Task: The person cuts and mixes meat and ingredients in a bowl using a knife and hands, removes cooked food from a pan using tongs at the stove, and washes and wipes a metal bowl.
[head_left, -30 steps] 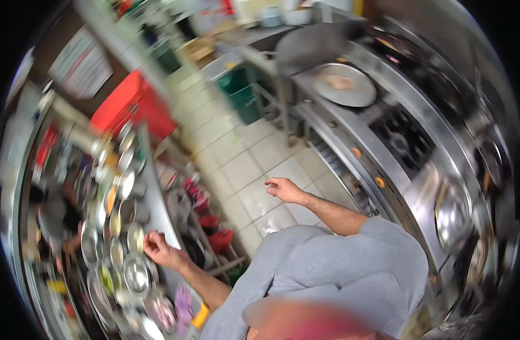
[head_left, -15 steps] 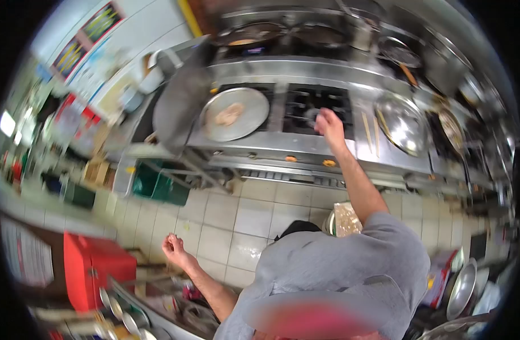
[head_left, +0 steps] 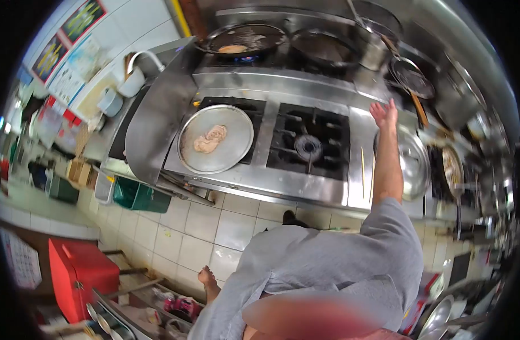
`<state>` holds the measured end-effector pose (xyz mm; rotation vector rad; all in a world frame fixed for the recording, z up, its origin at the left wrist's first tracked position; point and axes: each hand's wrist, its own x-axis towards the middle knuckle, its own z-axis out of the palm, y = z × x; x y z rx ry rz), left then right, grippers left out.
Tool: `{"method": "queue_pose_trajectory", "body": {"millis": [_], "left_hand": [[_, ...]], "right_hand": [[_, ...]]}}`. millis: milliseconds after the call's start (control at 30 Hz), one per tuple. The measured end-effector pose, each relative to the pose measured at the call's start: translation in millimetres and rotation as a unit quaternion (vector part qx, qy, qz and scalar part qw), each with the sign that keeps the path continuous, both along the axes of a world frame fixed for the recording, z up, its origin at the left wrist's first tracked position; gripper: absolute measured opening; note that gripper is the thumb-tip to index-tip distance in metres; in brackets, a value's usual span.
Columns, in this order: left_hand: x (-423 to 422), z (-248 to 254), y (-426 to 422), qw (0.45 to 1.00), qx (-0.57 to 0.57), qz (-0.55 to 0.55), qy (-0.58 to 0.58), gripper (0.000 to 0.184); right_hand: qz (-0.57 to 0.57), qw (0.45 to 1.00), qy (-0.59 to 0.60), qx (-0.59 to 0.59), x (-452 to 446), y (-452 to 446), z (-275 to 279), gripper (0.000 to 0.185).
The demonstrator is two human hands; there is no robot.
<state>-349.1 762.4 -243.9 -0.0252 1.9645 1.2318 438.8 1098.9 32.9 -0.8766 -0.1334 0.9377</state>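
The left hand is hanging low over the floor, its fingers curling; whether they are touching one another or holding anything, one cannot tell. The right hand is reaching over the stove with its fingers spreading slightly apart and holding nothing. Its forearm is passing close to two thin sticks near the front edge, so a sideways sweep could be rolling them off. The metal bowl is sitting under and beside that arm; a sleeve or elbow could be catching its rim. Toward the front left corner, the tray is lying over a burner with pale meat resting on it; a bump could be tilting it. Farther back, a flame is burning under the dark pan, threatening burns if the hand is straying there.
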Motion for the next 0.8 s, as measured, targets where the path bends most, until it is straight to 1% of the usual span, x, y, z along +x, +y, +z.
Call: {"method": "queue_pose_trajectory", "body": {"millis": [67,100,133,167,200,233,267,300,333,367,400,433,467,500,533,600,667,733,800], "left_hand": [[27.5,8.5,-3.6,0.994,-0.095,-0.026,0.038,0.019],[40.1,9.2,0.1,0.988,-0.14,-0.044,0.056,0.018],[52.3,9.1,9.2,0.988,-0.14,-0.034,0.052,0.018],[61.7,9.0,19.4,0.988,-0.128,-0.056,0.059,0.015],[70.2,13.1,24.1,0.988,-0.117,-0.079,0.066,0.014],[73.0,7.1,34.2,0.986,-0.118,-0.092,0.073,0.017],[73.0,-0.6,41.0,0.986,-0.123,-0.082,0.072,0.017],[72.6,-5.8,51.4,0.989,-0.095,-0.099,0.061,0.019],[72.5,-7.4,61.3,0.99,-0.066,-0.117,0.051,0.021],[72.9,-5.5,69.6,0.99,-0.067,-0.113,0.053,0.021],[72.8,-3.4,79.3,0.992,-0.044,-0.104,0.062,0.021],[71.5,-1.6,88.4,0.993,-0.021,-0.096,0.071,0.02],[69.2,-0.1,96.0,0.992,-0.023,-0.097,0.074,0.02],[65.8,0.4,101.9,0.991,-0.018,-0.101,0.089,0.021],[62.2,1.2,106.8,0.989,-0.013,-0.105,0.102,0.021],[55.8,0.8,116.6,0.988,-0.016,-0.111,0.106,0.02],[50.5,-2.9,125.1,0.99,-0.036,-0.12,0.071,0.021],[45.1,-13.6,134.8,0.986,-0.051,-0.143,0.069,0.023],[39.2,-18.3,141.6,0.982,-0.067,-0.166,0.067,0.025]], "right_hand": [[0.018,1.0,0.021,0.003,23.0,37.9,-0.4,0.097],[0.007,0.999,0.032,0.0,27.9,54.1,4.3,0.101],[-0.004,0.998,0.058,-0.001,32.1,68.1,10.6,0.103],[0.004,0.997,0.081,0.014,37.4,78.6,16.8,0.103],[0.01,0.994,0.106,0.033,48.9,91.1,15.3,0.103],[0.017,0.99,0.131,0.05,63.5,104.9,11.2,0.102],[0.022,0.985,0.157,0.074,83.2,119.7,4.3,0.101],[0.023,0.981,0.152,0.117,92.9,129.2,1.3,0.094],[0.036,0.973,0.194,0.12,105.4,136.5,4.6,0.07],[0.0,0.984,0.154,0.089,123.0,150.1,-2.5,0.049],[-0.037,0.991,0.113,0.058,141.1,162.2,-10.0,0.035],[-0.063,0.992,0.076,0.082,155.8,166.4,-12.6,0.022],[-0.09,0.99,0.039,0.105,162.3,168.2,-15.8,0.018],[-0.105,0.989,0.057,0.085,151.6,160.0,2.4,0.02],[-0.084,0.987,0.095,0.098,143.8,147.5,13.3,0.019],[-0.076,0.991,0.036,0.106,94.0,110.8,29.1,0.017],[-0.015,0.992,-0.024,0.126,25.1,62.9,46.7,0.015],[0.05,0.985,0.08,0.143,-38.3,15.6,68.0,0.013],[0.068,0.99,0.054,0.107,-108.4,-27.5,93.1,0.008]]}}
